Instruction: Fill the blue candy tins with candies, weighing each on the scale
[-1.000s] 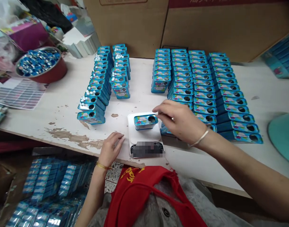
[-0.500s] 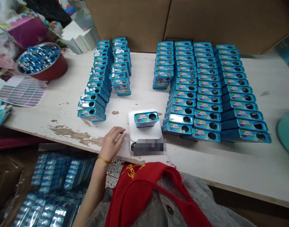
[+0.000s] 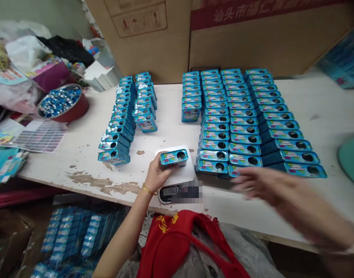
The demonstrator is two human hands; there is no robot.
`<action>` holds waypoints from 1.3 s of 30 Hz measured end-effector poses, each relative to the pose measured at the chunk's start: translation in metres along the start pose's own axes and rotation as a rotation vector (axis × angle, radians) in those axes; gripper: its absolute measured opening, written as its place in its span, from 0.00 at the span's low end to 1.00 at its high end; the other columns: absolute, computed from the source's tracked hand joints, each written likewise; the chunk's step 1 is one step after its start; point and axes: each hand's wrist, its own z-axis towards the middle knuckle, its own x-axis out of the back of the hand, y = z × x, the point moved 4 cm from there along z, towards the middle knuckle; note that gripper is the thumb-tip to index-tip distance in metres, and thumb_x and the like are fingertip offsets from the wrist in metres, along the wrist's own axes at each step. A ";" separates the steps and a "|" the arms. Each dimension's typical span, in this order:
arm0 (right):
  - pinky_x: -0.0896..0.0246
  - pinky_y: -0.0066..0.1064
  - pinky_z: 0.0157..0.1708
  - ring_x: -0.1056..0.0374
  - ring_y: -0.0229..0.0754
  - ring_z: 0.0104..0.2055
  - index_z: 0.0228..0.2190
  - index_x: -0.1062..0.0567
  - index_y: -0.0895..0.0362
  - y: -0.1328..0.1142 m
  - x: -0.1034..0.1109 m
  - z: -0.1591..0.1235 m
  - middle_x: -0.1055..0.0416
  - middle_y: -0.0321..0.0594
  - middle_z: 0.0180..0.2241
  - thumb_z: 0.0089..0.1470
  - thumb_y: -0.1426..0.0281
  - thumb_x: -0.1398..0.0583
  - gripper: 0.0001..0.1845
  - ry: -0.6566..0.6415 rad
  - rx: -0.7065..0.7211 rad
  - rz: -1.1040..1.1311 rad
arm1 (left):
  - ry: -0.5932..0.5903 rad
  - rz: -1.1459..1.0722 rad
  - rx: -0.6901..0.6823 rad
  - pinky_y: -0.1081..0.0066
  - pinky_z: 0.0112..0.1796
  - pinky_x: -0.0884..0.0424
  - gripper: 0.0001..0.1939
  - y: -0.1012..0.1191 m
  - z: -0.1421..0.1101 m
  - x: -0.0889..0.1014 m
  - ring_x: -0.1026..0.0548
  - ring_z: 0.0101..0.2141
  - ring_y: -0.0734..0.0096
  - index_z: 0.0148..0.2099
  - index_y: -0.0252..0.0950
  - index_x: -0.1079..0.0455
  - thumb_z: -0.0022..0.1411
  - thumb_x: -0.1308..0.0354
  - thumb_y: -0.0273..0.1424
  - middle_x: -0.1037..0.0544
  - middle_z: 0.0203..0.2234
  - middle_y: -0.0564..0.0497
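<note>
My left hand is closed around the near left side of a blue candy tin, which has a round hole in its top. The tin stands over the plate of a white kitchen scale; whether it is lifted off the plate I cannot tell. Digits show on the scale's display. My right hand, smeared by motion, hovers by the near end of the right-hand rows of tins. Its fingers are too blurred to read.
Left of the scale stand two rows of tins, several with small white pieces on top. A red bowl of blue-wrapped sweets sits at far left, near white card stacks. Large cartons back the table. More packed tins lie below left.
My left hand has moved from beside the scale onto the tin and closed on it. My right hand has come into view from the right. The view has tilted up slightly.
</note>
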 end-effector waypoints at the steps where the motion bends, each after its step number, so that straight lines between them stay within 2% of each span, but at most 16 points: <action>1: 0.32 0.43 0.44 0.29 0.48 0.43 0.40 0.24 0.53 0.005 -0.027 0.005 0.27 0.50 0.42 0.52 0.56 0.40 0.18 -0.067 -0.088 0.142 | -0.005 0.019 -0.053 0.63 0.44 0.30 0.20 0.007 0.004 0.001 0.26 0.43 0.64 0.51 0.38 0.38 0.58 0.41 0.36 0.25 0.42 0.46; 3: 0.38 0.43 0.53 0.31 0.48 0.48 0.40 0.25 0.56 0.011 -0.078 0.013 0.27 0.48 0.44 0.52 0.58 0.40 0.18 -0.191 -0.232 0.471 | -0.015 0.144 -0.229 0.60 0.45 0.32 0.17 0.027 0.008 0.008 0.27 0.44 0.63 0.50 0.40 0.37 0.58 0.43 0.32 0.25 0.44 0.46; 5: 0.40 0.39 0.55 0.31 0.44 0.49 0.37 0.25 0.57 0.011 -0.110 0.022 0.26 0.45 0.43 0.57 0.62 0.44 0.13 -0.206 -0.278 0.717 | -0.028 0.333 -0.419 0.56 0.49 0.36 0.19 0.045 0.007 0.017 0.29 0.47 0.61 0.52 0.43 0.37 0.57 0.43 0.29 0.26 0.47 0.46; 7: 0.39 0.35 0.55 0.31 0.40 0.48 0.34 0.26 0.57 0.011 -0.123 0.031 0.26 0.43 0.43 0.60 0.66 0.48 0.12 -0.147 -0.289 0.871 | -0.038 0.497 -0.528 0.54 0.51 0.40 0.19 0.053 0.005 0.023 0.28 0.46 0.60 0.51 0.43 0.37 0.57 0.44 0.27 0.25 0.46 0.47; 9: 0.38 0.32 0.53 0.30 0.37 0.47 0.31 0.27 0.57 0.013 -0.127 0.039 0.25 0.42 0.41 0.60 0.70 0.49 0.12 -0.060 -0.302 0.928 | -0.037 0.593 -0.554 0.53 0.51 0.41 0.18 0.051 0.002 0.025 0.28 0.45 0.60 0.50 0.42 0.36 0.57 0.46 0.25 0.24 0.45 0.46; 11: 0.37 0.30 0.52 0.29 0.37 0.45 0.29 0.27 0.58 0.015 -0.128 0.044 0.25 0.42 0.39 0.59 0.73 0.49 0.12 -0.010 -0.316 0.928 | -0.024 0.633 -0.540 0.53 0.51 0.41 0.18 0.045 0.000 0.025 0.28 0.45 0.60 0.50 0.41 0.36 0.56 0.46 0.24 0.24 0.44 0.46; 13: 0.36 0.30 0.51 0.29 0.37 0.44 0.29 0.27 0.58 0.017 -0.130 0.047 0.26 0.42 0.39 0.58 0.74 0.47 0.10 -0.013 -0.303 0.921 | 0.007 0.636 -0.519 0.54 0.51 0.40 0.18 0.040 -0.003 0.026 0.28 0.45 0.61 0.50 0.42 0.36 0.56 0.46 0.24 0.24 0.45 0.47; 17: 0.35 0.30 0.50 0.29 0.38 0.44 0.30 0.26 0.58 0.017 -0.131 0.046 0.26 0.41 0.40 0.54 0.73 0.42 0.04 -0.037 -0.251 0.884 | 0.045 0.523 -0.456 0.53 0.52 0.42 0.18 0.037 -0.003 0.029 0.28 0.45 0.62 0.50 0.43 0.37 0.56 0.45 0.25 0.25 0.46 0.48; 20: 0.35 0.30 0.50 0.29 0.40 0.46 0.33 0.25 0.59 0.017 -0.125 0.042 0.25 0.44 0.40 0.51 0.72 0.39 0.05 -0.080 -0.223 0.792 | 0.061 0.304 -0.298 0.57 0.50 0.37 0.18 0.029 0.002 0.029 0.27 0.44 0.63 0.50 0.42 0.37 0.57 0.42 0.30 0.25 0.44 0.48; 23: 0.33 0.29 0.45 0.28 0.42 0.44 0.36 0.25 0.60 0.022 -0.111 0.035 0.24 0.45 0.37 0.49 0.71 0.36 0.10 -0.100 -0.223 0.658 | 0.078 0.083 -0.117 0.67 0.40 0.30 0.19 0.014 0.009 0.024 0.26 0.38 0.67 0.48 0.39 0.37 0.55 0.38 0.33 0.25 0.38 0.49; 26: 0.32 0.26 0.39 0.27 0.40 0.39 0.38 0.25 0.60 0.030 -0.092 0.027 0.24 0.44 0.35 0.49 0.67 0.35 0.13 -0.081 -0.215 0.543 | 0.048 0.000 -0.033 0.71 0.37 0.30 0.20 0.000 0.010 0.016 0.27 0.35 0.70 0.46 0.38 0.37 0.53 0.37 0.34 0.27 0.35 0.52; 30: 0.33 0.23 0.30 0.28 0.36 0.32 0.38 0.25 0.59 0.043 -0.076 0.019 0.25 0.41 0.33 0.47 0.64 0.34 0.16 -0.100 -0.232 0.463 | 0.004 -0.017 0.013 0.70 0.39 0.30 0.21 -0.015 0.001 0.003 0.27 0.37 0.70 0.47 0.38 0.37 0.53 0.36 0.34 0.28 0.37 0.51; 33: 0.40 0.20 0.21 0.33 0.31 0.25 0.36 0.25 0.59 0.054 -0.073 0.015 0.28 0.38 0.30 0.49 0.62 0.35 0.15 -0.157 -0.250 0.439 | 0.039 -0.032 0.030 0.68 0.40 0.29 0.22 -0.019 -0.006 0.001 0.27 0.39 0.69 0.49 0.39 0.38 0.53 0.36 0.35 0.28 0.39 0.50; 37: 0.38 0.21 0.25 0.33 0.32 0.28 0.34 0.25 0.59 0.073 -0.066 0.016 0.29 0.39 0.31 0.50 0.63 0.36 0.13 -0.140 -0.281 0.435 | 0.036 -0.092 -0.022 0.60 0.50 0.34 0.33 -0.015 -0.007 0.014 0.30 0.49 0.61 0.57 0.39 0.44 0.52 0.36 0.40 0.30 0.48 0.43; 39: 0.36 0.23 0.28 0.32 0.35 0.31 0.34 0.25 0.59 0.086 -0.059 0.017 0.29 0.40 0.32 0.48 0.65 0.35 0.12 -0.083 -0.308 0.438 | 0.041 -0.108 -0.049 0.57 0.52 0.35 0.34 -0.012 -0.005 0.026 0.31 0.50 0.60 0.59 0.38 0.45 0.54 0.39 0.43 0.30 0.49 0.41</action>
